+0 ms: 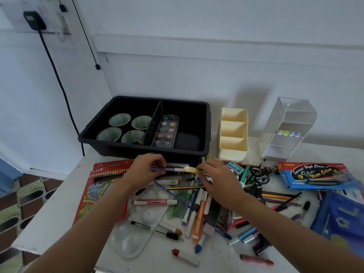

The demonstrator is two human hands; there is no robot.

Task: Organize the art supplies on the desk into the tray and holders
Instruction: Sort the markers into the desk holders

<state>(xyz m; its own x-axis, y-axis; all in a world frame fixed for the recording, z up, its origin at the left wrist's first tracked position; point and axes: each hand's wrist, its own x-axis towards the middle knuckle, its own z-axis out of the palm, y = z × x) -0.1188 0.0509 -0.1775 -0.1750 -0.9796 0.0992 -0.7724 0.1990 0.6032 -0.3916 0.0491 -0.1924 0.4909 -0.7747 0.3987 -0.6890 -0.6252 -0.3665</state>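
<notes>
My left hand (144, 171) grips a bunch of markers (171, 169), purple and white, just in front of the black tray (205, 148). My right hand (217, 179) pinches the yellow end of a marker (192, 170) beside that bunch. The tray holds several paper cups (119, 119) on its left side and a watercolour palette (166, 131) right of its divider. A cream three-slot holder (233, 134) and a white tiered holder (285, 133) stand to the tray's right. Loose markers, pens and crayons (199, 217) lie scattered below my hands.
A red colour pencil box (98, 194) lies at the left, a clear paint palette (136, 239) at the front. Black scissors (260, 174), a blue water colour box (313, 175) and a blue packet (340, 219) lie at the right. The desk edge runs along the left above patterned floor.
</notes>
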